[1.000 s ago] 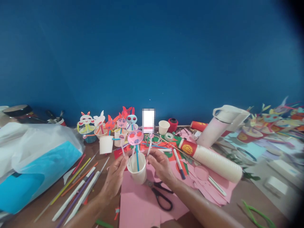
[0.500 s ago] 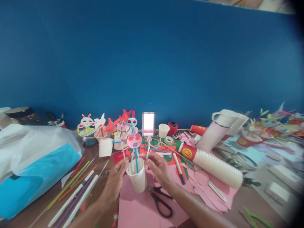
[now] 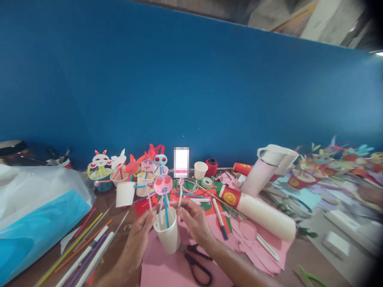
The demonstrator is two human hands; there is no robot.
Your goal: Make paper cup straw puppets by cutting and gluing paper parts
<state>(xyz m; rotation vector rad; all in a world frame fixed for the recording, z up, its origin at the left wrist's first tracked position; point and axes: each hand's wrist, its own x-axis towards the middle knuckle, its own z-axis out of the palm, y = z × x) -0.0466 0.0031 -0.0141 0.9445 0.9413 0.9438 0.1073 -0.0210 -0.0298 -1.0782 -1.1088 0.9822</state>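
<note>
- From my head view, a white paper cup (image 3: 169, 241) is between my hands, near and just left of the middle; I cannot tell whether its base touches the pink paper (image 3: 158, 267) beneath.
- A pink paper face (image 3: 163, 185) with drawn eyelashes and red eyes tops a blue straw (image 3: 166, 211) that stands inside the cup.
- My left grip (image 3: 139, 235) is closed, pinching the left pale straw (image 3: 150, 201) by the cup's left rim.
- My right grip (image 3: 196, 223) is closed too, pinching the right pale straw (image 3: 180, 195), bent at its top, by the right rim.
- Scissors (image 3: 189, 261) with black handles lie on the pink paper, near and just right of the cup.
- Farther right, a marker (image 3: 220, 219) and a long stack of paper cups (image 3: 266, 215) lie on their sides, with a white pitcher (image 3: 260, 171) beyond.
- On the left of the brown counter (image 3: 317, 259) are loose straws, among them a yellow straw (image 3: 72, 247), and a plastic bag (image 3: 44, 187).
- Far left of the middle, paper-faced figures stand in cups before a blue wall (image 3: 179, 79).
</note>
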